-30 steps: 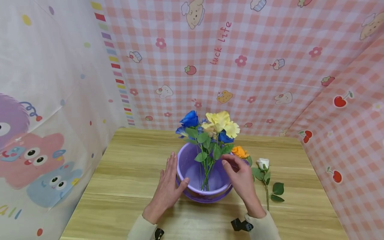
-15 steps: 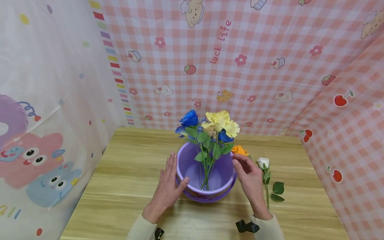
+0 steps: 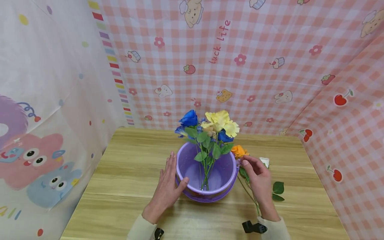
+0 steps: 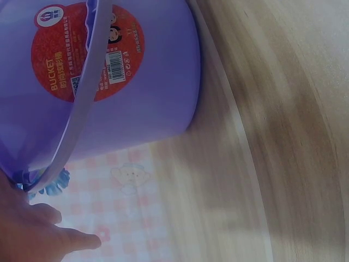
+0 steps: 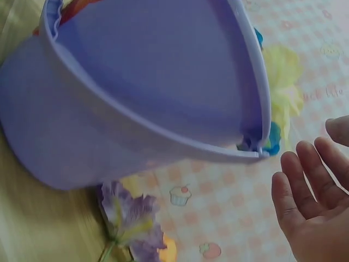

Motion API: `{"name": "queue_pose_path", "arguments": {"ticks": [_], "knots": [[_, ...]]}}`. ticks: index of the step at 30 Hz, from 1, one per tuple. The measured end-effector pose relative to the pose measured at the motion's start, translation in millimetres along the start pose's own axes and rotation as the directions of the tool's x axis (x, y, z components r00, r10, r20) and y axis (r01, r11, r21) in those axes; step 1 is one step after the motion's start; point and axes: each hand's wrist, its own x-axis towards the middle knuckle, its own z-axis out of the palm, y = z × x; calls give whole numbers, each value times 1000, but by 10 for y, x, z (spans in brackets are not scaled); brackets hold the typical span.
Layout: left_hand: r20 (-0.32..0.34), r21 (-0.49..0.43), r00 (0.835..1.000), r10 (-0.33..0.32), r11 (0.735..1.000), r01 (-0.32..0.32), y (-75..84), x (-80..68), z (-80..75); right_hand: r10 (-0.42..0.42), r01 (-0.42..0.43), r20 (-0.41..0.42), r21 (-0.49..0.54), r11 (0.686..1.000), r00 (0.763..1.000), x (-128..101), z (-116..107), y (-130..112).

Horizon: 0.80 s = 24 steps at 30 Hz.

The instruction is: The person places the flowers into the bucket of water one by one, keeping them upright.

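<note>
A purple bucket (image 3: 186, 163) stands on the wooden table with several artificial flowers upright in it, among them a blue rose (image 3: 189, 118) and a yellow flower (image 3: 220, 121). My left hand (image 3: 166, 185) rests at the bucket's left side, fingers straight and thumb at the rim. To the right of the rim, my right hand (image 3: 259, 178) is held with loosely bent fingers. Nothing lies between them in the right wrist view. Close to it on the table are an orange flower (image 3: 239, 151), a white rose (image 3: 265, 161) partly hidden by the hand, and a purple flower (image 5: 131, 218).
The bucket's handle (image 4: 82, 114) hangs down its front, across a red label (image 4: 49, 65). Green leaves (image 3: 278, 188) lie right of my right wrist. A pink checked cloth (image 3: 210, 76) hangs behind the table, and a white printed cloth (image 3: 69, 83) on the left.
My right hand has moved right, from over the bucket's rim to beside it above the loose flowers, now covering part of the white rose. The left hand has stayed in place.
</note>
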Motion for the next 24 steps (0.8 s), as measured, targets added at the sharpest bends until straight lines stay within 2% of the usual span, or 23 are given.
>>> {"name": "queue_pose_path", "arguments": {"ticks": [11, 19, 24], "knots": [[8, -2, 1000, -8, 1000, 8, 4, -7, -6, 46, -48, -43, -28, 998, 998, 19, -258, 74], [7, -2, 1000, -7, 1000, 7, 0, -5, -3, 47, -46, -62, 25, 999, 997, 56, -472, 196], [6, 0, 1000, -4, 1000, 4, -3, -6, -3, 91, -88, -73, 36, 995, 993, 64, -602, 254]]}}
